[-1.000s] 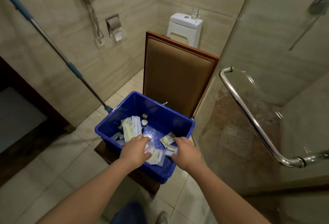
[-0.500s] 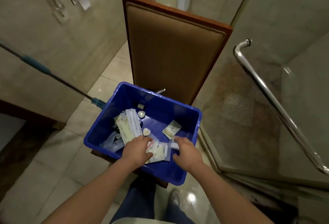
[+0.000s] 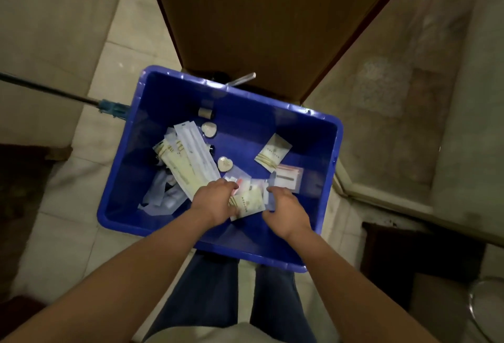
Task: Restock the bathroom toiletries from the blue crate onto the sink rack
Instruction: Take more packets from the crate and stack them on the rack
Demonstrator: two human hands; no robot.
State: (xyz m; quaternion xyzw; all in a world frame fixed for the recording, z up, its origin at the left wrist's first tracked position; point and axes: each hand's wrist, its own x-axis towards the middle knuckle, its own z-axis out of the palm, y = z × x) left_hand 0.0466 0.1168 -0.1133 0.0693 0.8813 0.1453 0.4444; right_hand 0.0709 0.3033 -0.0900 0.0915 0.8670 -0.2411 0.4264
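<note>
Many small wrapped toiletries (image 3: 191, 158) lie loose in the deep blue plastic crate (image 3: 300, 129), sink rack unseen; left hand (image 3: 215, 202) curls round a cream paper sachet (image 3: 246, 205), right hand (image 3: 286, 213) half-curled over clear plastic packets (image 3: 286, 180), hold unclear, so restocking seemingly barely begun.

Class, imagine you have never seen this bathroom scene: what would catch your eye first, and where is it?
The blue crate in mid-frame stands out first, its floor littered with pale toiletry packets. Next come the left hand and right hand, both down among the packets at the crate's near side. Behind it rises a brown padded chair back.
</note>
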